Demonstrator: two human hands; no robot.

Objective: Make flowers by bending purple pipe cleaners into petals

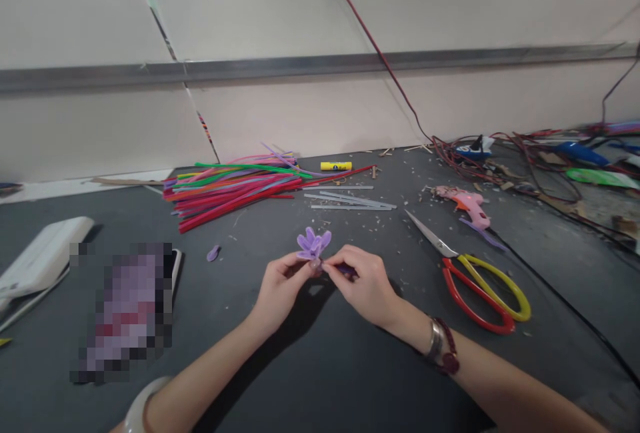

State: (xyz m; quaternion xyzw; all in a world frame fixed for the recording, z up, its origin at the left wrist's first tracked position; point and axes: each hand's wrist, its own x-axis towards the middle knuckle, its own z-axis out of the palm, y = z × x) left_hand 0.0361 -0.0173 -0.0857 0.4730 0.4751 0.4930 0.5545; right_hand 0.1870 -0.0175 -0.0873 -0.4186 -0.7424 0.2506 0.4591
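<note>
Near the middle of the table, a small purple pipe-cleaner flower (312, 243) with several looped petals points upward. My left hand (283, 285) pinches its base between thumb and forefinger. Right beside it, the thumb and forefinger of my right hand (364, 281) are closed at the flower's base. A bit of purple pipe cleaner (349, 271) shows under the right fingers; its far end is hidden. Off to the left, a single purple pipe-cleaner loop (213, 253) lies flat on the dark table.
Behind my hands lie a bundle of coloured pipe cleaners (240, 187), clear glue sticks (350, 201) and a yellow tube (336, 166). Scissors (453, 256) and a pink glue gun (463, 203) are at right, tangled cables (500, 159) beyond. A white device (47, 253) sits left.
</note>
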